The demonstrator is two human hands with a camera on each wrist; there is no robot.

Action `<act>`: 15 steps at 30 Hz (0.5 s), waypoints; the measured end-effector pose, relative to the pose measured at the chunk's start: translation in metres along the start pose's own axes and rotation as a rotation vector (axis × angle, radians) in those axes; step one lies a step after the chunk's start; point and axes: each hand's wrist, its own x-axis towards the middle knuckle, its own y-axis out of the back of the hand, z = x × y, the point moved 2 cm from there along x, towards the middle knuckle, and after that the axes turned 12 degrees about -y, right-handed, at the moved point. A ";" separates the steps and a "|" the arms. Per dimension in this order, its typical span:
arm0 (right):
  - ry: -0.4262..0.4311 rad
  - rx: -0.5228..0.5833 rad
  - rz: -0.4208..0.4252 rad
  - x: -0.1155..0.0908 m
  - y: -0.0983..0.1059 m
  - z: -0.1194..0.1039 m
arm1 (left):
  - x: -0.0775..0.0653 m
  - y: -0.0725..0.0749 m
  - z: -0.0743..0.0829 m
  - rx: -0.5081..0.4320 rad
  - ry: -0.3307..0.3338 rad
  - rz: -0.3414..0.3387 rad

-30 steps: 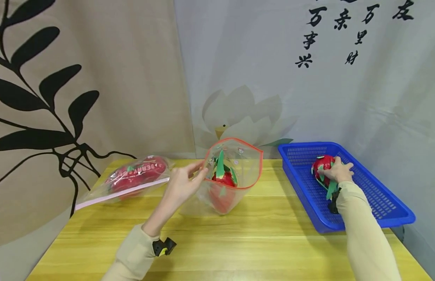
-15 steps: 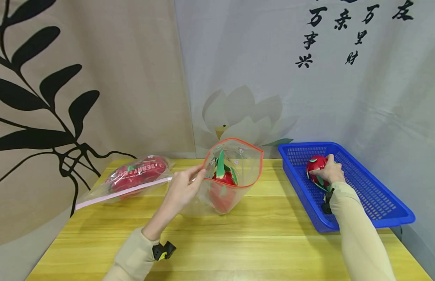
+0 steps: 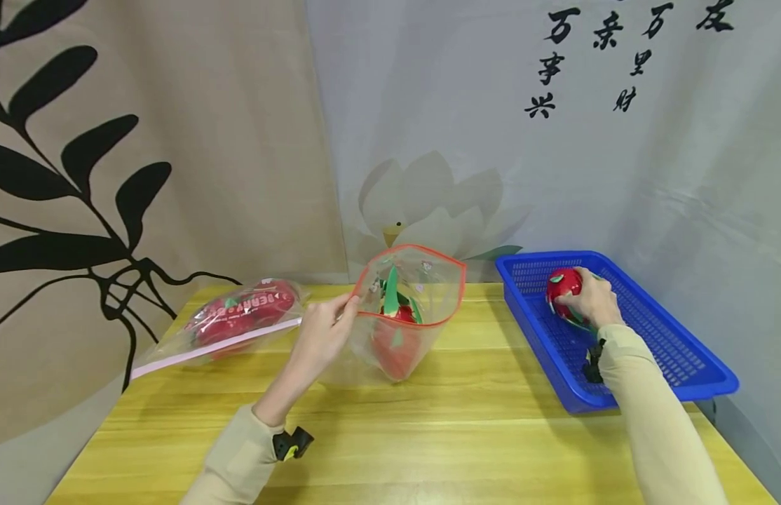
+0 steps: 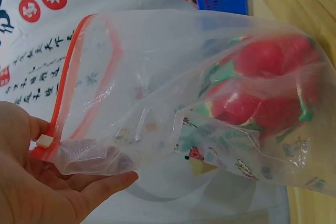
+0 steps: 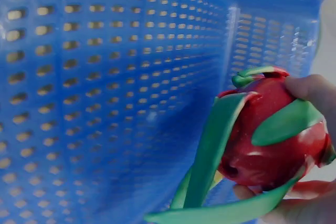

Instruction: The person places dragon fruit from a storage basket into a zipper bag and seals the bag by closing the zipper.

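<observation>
My left hand [image 3: 325,333] pinches the edge of a clear zip bag [image 4: 147,77] with a red rim and a white slider. Inside the bag, red dragon fruit [image 4: 278,103] with green scales lies toward the bottom; a long green leaf shows through the mouth in the head view. At the right, my right hand [image 3: 594,298] grips another red dragon fruit [image 5: 268,129], thumb on one side and fingers underneath. Its long green leaves point away from the palm. Both fruit and hand are within the blue plastic basket [image 3: 668,337].
Left of the open bag lies a second clear bag [image 3: 248,312] with a pale lilac closure strip and red contents. All stand on a yellow wooden table [image 3: 390,435]. Behind hangs a cloth backdrop [image 3: 258,140] printed with leaves, a lotus and characters.
My right hand has shifted left inside the basket, bringing the dragon fruit with it and turning it. The left hand keeps its hold on the bag, almost still.
</observation>
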 end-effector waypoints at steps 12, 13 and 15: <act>0.267 0.043 0.225 -0.024 0.032 -0.050 | 0.004 0.001 -0.001 -0.006 -0.002 0.019; 0.294 0.049 0.245 -0.027 0.034 -0.055 | 0.004 0.001 -0.001 -0.003 -0.006 0.021; 0.354 0.064 0.285 -0.035 0.038 -0.065 | 0.005 0.001 -0.001 0.008 -0.018 0.029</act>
